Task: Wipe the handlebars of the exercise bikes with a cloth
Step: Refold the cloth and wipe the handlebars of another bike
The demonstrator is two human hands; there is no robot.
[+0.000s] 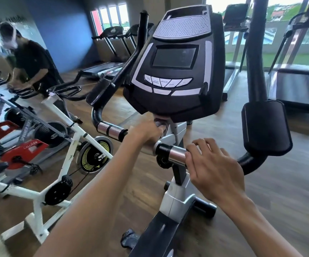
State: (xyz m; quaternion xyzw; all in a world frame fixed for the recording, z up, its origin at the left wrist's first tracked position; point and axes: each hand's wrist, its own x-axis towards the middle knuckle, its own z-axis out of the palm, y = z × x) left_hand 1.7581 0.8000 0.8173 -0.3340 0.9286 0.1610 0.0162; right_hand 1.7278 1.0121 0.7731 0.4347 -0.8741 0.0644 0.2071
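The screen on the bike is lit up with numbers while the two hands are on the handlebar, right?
Not quite. The head view shows the screen dark and blank. The rest holds: the left hand and right hand are on the handlebar.

The console [176, 65] hangs low over the middle of the handlebar [170, 153], so above my left hand [146, 132] there is little room. The bar's chrome grip [111, 129] to my left lies open from above. Right of my right hand [215, 169], a black pad [267, 127] blocks the way.
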